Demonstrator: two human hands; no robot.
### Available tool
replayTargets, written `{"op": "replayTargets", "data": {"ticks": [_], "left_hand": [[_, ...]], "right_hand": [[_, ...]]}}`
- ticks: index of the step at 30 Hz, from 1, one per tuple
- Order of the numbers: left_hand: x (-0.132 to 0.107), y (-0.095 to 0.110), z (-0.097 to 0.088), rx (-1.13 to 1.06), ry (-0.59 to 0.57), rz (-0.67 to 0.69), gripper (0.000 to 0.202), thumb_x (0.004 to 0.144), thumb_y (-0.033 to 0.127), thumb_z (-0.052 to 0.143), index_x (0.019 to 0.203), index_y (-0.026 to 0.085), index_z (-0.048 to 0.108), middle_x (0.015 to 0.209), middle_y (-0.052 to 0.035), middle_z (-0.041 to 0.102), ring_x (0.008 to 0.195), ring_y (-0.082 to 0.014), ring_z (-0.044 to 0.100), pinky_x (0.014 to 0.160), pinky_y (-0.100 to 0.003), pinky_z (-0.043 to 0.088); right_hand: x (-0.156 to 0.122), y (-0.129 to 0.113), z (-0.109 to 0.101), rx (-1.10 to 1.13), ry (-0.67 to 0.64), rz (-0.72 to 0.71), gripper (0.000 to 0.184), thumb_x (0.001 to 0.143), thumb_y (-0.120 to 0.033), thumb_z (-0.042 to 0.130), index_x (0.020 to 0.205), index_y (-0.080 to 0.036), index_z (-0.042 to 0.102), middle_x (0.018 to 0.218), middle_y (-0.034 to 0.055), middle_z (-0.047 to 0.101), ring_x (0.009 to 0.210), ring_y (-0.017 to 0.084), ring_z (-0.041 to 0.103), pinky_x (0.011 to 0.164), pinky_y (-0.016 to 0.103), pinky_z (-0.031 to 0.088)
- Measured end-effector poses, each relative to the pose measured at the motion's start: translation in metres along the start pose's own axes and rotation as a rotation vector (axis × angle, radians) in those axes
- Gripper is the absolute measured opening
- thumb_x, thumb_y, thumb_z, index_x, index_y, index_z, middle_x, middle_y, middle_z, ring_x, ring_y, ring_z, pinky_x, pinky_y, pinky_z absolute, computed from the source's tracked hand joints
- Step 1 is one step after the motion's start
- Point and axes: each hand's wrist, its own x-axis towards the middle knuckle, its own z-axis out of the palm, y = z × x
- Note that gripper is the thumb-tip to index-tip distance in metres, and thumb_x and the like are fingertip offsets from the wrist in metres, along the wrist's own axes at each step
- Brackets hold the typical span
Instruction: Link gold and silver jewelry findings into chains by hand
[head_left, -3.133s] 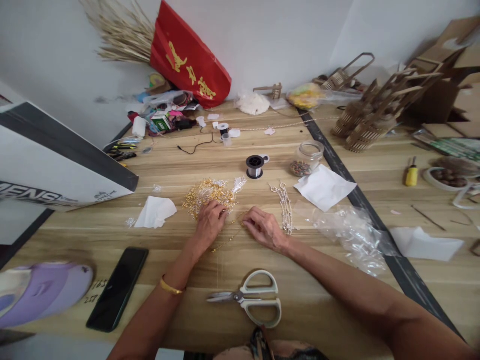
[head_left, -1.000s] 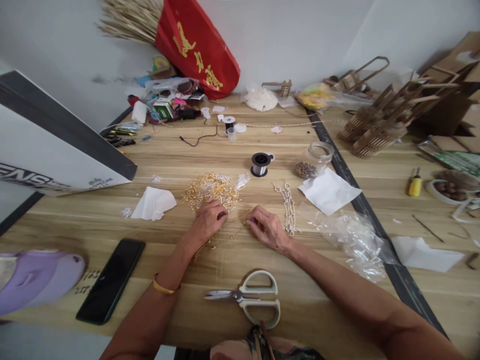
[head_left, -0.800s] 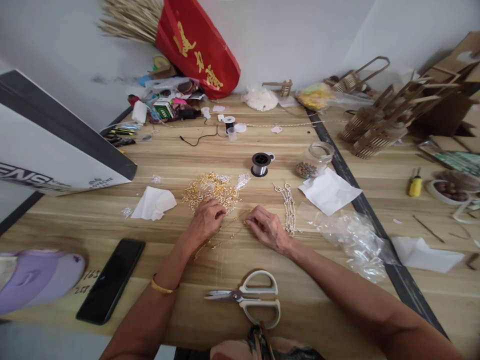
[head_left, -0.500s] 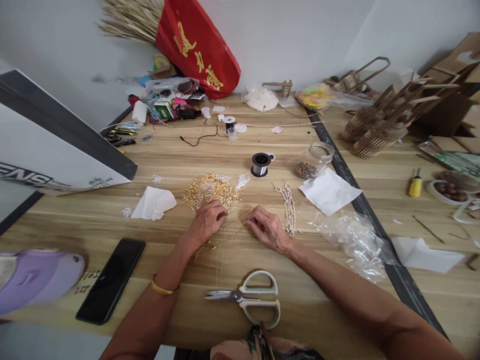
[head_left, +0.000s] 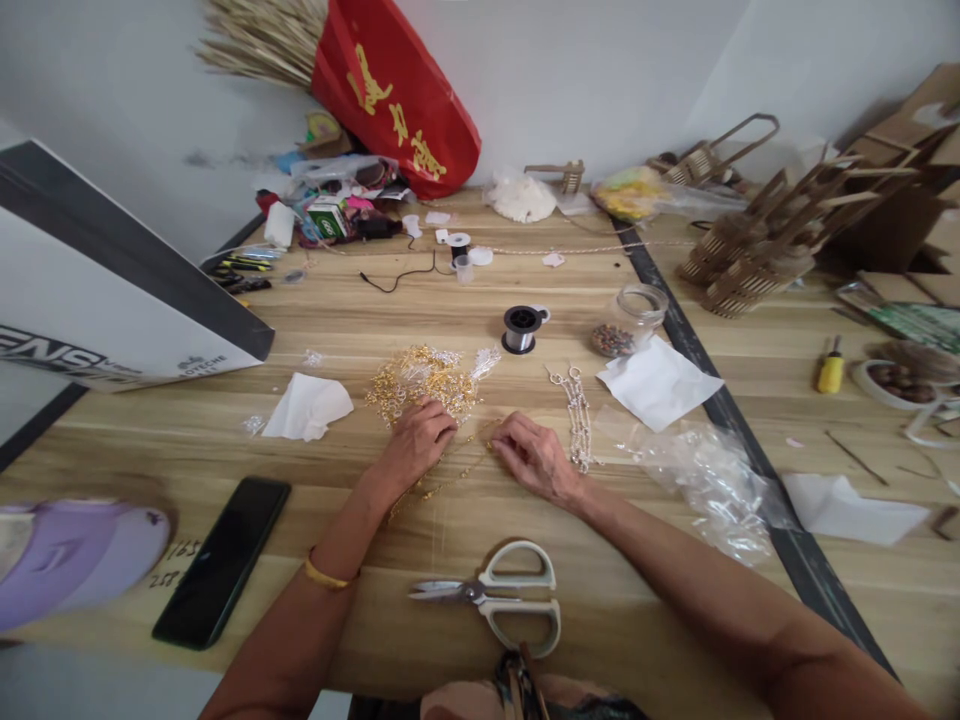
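A thin gold beaded chain (head_left: pixel 457 479) stretches between my hands in a loose loop over the wood. My right hand (head_left: pixel 531 455) pinches one end of it, fingertips pressed together. At the near edge of a pile of gold and silver beads (head_left: pixel 420 385) rests my left hand (head_left: pixel 420 437), its fingers closed on the chain's other part; the exact grip is hidden. Strands of pale beaded chain (head_left: pixel 579 420) lie just right of my right hand. Scissors (head_left: pixel 480 592) with cream handles lie near me, blades pointing left.
A wire spool (head_left: pixel 520 330) stands behind the beads, with a glass jar (head_left: pixel 630 318) to its right. White paper (head_left: pixel 309 406) and a black phone (head_left: pixel 221 562) lie left. Clear plastic bags (head_left: pixel 720 490) lie right. A large box (head_left: pixel 120 290) leans at the left.
My left hand has shifted very slightly to the right. My right hand and the things on the table stay as they were.
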Motion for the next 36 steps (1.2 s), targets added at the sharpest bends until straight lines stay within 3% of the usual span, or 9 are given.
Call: {"op": "replayTargets", "data": {"ticks": [9,14,18,20,28,36], "left_hand": [[0.0,0.002,0.001,-0.029,0.016,0.003,0.018,0.087,0.019,0.048,0.08,0.017,0.065,0.081,-0.0054,0.06,0.088,-0.02,0.05,0.087,-0.037,0.04],[0.006,0.012,0.002,-0.412,0.151,-0.217,0.009,0.079,0.02,0.058,0.075,0.017,0.065,0.075,-0.0038,0.063,0.075,-0.0166,0.055,0.076,-0.032,0.043],[0.009,0.024,0.005,-0.907,0.135,-0.497,0.015,0.071,0.029,0.066,0.074,0.014,0.065,0.068,-0.0016,0.063,0.064,-0.0133,0.055,0.063,-0.025,0.042],[0.01,0.028,0.007,-1.076,0.109,-0.572,0.02,0.068,0.032,0.069,0.073,0.014,0.065,0.063,0.0005,0.06,0.059,-0.0107,0.051,0.058,-0.023,0.04],[0.008,0.036,0.018,-1.448,0.01,-0.6,0.022,0.067,0.031,0.072,0.074,0.013,0.064,0.061,0.0021,0.056,0.053,-0.0067,0.047,0.051,-0.02,0.036],[0.01,0.04,0.017,-1.519,-0.022,-0.646,0.025,0.061,0.032,0.076,0.069,0.012,0.063,0.057,0.0018,0.056,0.052,-0.007,0.047,0.051,-0.021,0.035]], "right_hand": [[0.0,0.0,0.0,-0.003,0.001,0.005,0.01,0.091,-0.02,0.045,0.086,-0.019,0.053,0.078,0.004,0.055,0.066,0.014,0.051,0.058,0.025,0.042],[0.0,0.0,0.0,0.015,0.014,0.001,0.009,0.091,-0.021,0.045,0.088,-0.019,0.053,0.079,0.0043,0.054,0.067,0.014,0.051,0.058,0.025,0.042],[-0.001,-0.001,-0.001,0.004,0.032,-0.003,0.009,0.091,-0.02,0.045,0.088,-0.018,0.053,0.077,0.004,0.053,0.064,0.013,0.049,0.056,0.025,0.04],[-0.001,-0.002,-0.001,0.005,0.043,-0.015,0.009,0.091,-0.02,0.044,0.088,-0.018,0.053,0.075,0.0036,0.053,0.063,0.013,0.047,0.056,0.025,0.04],[-0.002,-0.003,-0.003,0.02,0.084,-0.069,0.006,0.089,-0.018,0.046,0.086,-0.018,0.051,0.073,0.0029,0.051,0.065,0.013,0.047,0.057,0.025,0.04],[-0.001,-0.004,-0.004,0.013,0.083,-0.092,0.008,0.089,-0.019,0.045,0.084,-0.019,0.05,0.072,0.0024,0.051,0.065,0.013,0.048,0.056,0.024,0.041]]}}
